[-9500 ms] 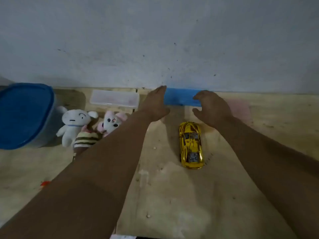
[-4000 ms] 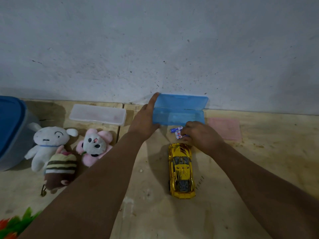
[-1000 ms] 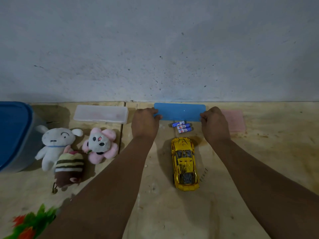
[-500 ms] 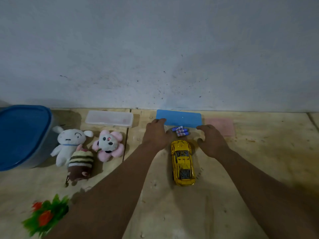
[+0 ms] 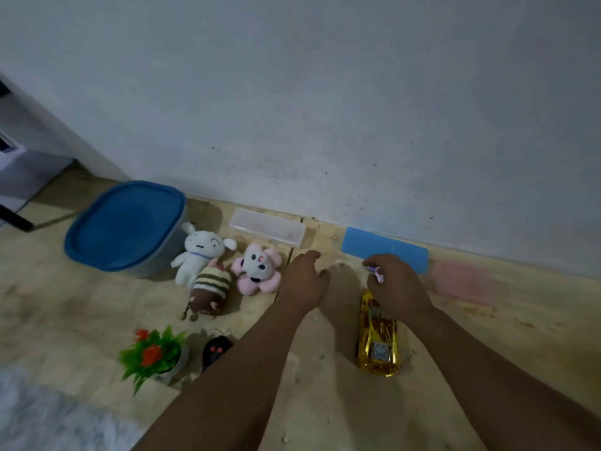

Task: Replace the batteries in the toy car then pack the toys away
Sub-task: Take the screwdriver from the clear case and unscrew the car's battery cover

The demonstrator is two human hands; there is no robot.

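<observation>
- The right hand (image 5: pixel 398 288) pinches little batteries (image 5: pixel 377 274) in its fingertips, just above the front of the yellow toy car (image 5: pixel 379 340)
- The left hand (image 5: pixel 304 281) hangs loose with fingers spread, holding nothing
- The car sits on the wooden floor (image 5: pixel 341 411), near the shut blue case (image 5: pixel 385 249) by the wall
- Three soft toys (image 5: pixel 224 268) lie left, beside a blue-lidded tub (image 5: pixel 125 227)

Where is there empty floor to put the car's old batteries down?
Bare floor lies right of the yellow car, below the pink case, and near the bottom between the two arms. It is crowded on the left: the plush toys, plant, remote and blue tub sit close together.
</observation>
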